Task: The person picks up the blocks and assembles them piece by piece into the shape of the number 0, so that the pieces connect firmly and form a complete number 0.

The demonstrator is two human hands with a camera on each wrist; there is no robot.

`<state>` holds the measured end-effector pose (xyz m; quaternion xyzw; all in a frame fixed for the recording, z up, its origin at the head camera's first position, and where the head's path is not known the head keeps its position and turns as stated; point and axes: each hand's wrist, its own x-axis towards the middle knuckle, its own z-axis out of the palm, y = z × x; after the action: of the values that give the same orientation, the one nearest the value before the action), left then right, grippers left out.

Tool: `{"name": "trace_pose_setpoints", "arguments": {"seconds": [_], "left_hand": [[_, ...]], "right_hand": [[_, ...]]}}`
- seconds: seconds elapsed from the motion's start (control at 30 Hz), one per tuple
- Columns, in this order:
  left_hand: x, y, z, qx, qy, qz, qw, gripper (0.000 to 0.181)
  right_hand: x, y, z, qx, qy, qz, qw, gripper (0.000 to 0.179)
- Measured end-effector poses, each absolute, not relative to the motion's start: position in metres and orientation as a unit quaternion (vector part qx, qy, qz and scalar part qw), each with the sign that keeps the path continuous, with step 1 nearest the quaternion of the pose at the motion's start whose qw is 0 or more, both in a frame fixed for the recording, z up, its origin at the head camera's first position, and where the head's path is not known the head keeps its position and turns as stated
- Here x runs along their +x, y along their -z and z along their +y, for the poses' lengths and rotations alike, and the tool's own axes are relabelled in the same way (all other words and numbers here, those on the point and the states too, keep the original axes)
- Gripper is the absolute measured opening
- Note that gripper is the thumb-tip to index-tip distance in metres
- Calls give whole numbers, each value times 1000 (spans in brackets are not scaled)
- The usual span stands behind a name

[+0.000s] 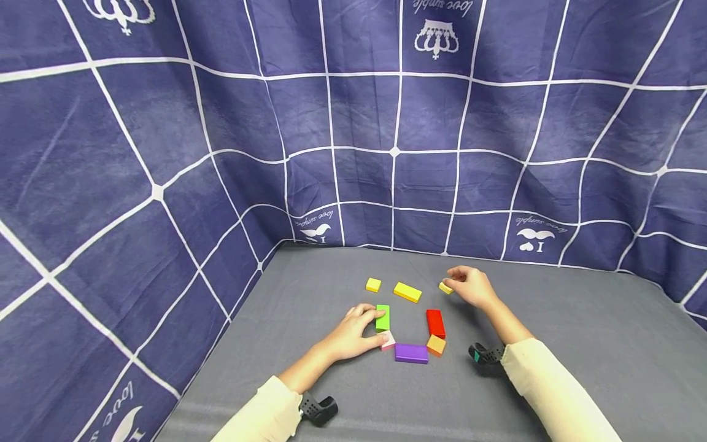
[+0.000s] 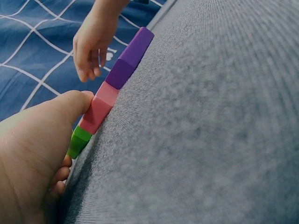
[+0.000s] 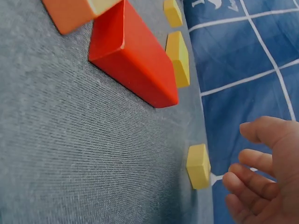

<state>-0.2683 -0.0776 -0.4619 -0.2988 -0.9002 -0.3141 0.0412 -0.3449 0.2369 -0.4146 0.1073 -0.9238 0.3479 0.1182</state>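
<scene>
1. The left hand (image 1: 350,334) is spread moderately wide, its fingers resting at the smooth, oblong green block (image 1: 383,317) and its thumb touching the pink block (image 2: 99,107), which sits at the green one's near end.
2. The right hand (image 1: 469,285) has loosely bent fingers with a gap between thumb and fingertips; the right wrist view shows it just beside a small, chunky yellow block (image 3: 199,167), which lies on the surface outside its grasp.
3. A flat, sharp-edged purple block (image 1: 411,353) lies beside the pink one, nearest the person.
4. A long, glossy red block (image 1: 435,323) stretches away from a squarish orange block (image 1: 436,345); whether they touch, I cannot tell.
5. Farther back lie an oblong yellow block (image 1: 407,292) and a squarish yellow block (image 1: 373,285), well apart from the right hand.
6. The grey surface (image 1: 309,276) has a finely ribbed weave; behind it hangs creased blue fabric (image 1: 359,110) with white grid lines.
</scene>
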Motion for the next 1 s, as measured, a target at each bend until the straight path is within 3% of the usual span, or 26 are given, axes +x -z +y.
{"name": "trace_pose_setpoints", "arguments": {"seconds": [0.53,1.0], "left_hand": [[-266,458,-79,-303,316,-899,38,54],[-268,462,-78,-308,309,-898,51,53]], "right_hand": [[-359,434,240,65,-309,-944,98,36],[-356,436,235,69,-315,-939,122,30]]}}
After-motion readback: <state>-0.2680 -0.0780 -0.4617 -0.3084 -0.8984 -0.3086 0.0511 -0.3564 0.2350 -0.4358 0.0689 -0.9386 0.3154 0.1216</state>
